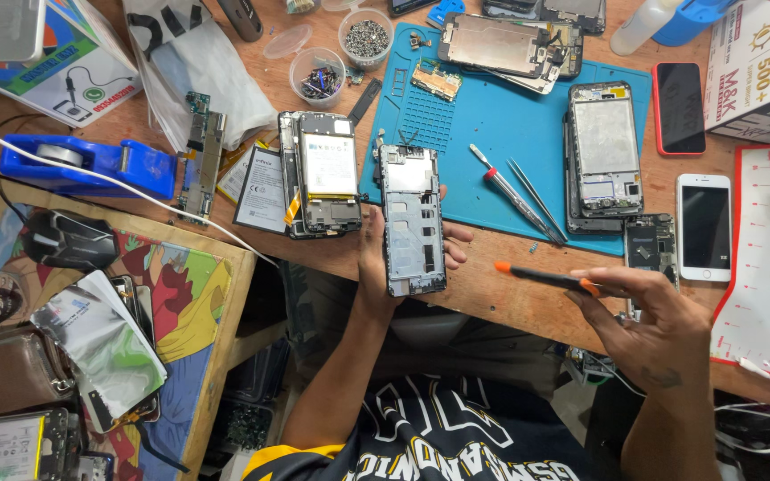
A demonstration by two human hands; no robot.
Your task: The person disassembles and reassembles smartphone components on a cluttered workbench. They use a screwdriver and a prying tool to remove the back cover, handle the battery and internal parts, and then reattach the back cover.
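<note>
The left hand (376, 258) grips an opened phone frame (413, 221), long axis running away from the person. The right hand (648, 316) pinches an orange-tipped screwdriver (545, 278) pointing left. Two clear cups (365, 36) hold screws.

Opened phone frame (413, 223) upright in hand, orange-tipped black screwdriver (545, 279) level

Bare mat centre (483, 116) — phones (605, 151) around

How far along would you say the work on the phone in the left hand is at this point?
Done: the opened phone frame has its back off and its battery bay bare. In hand: the left hand holds it upright over the bench edge, while the right hand holds an orange-tipped screwdriver apart from it. Left: it is not closed; a second opened phone with its battery lies alongside.
</note>
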